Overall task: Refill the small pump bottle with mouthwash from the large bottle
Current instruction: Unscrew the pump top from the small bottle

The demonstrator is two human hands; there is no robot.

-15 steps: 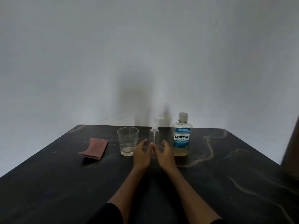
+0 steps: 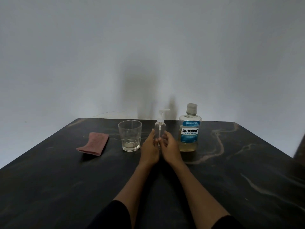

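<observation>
The clear small pump bottle (image 2: 159, 129), seemingly empty, is held upright at the counter (image 2: 231, 171) between the curled fingers of the left hand (image 2: 149, 148) and right hand (image 2: 170, 148). Amber mouthwash is seen low in the capped large bottle (image 2: 189, 129) just right; a glass (image 2: 130, 136) stands left

Black table (image 2: 66, 187) with pale veins, pink cloth (image 2: 93, 143), blue-labelled amber mouthwash bottle (image 2: 189, 129)
</observation>
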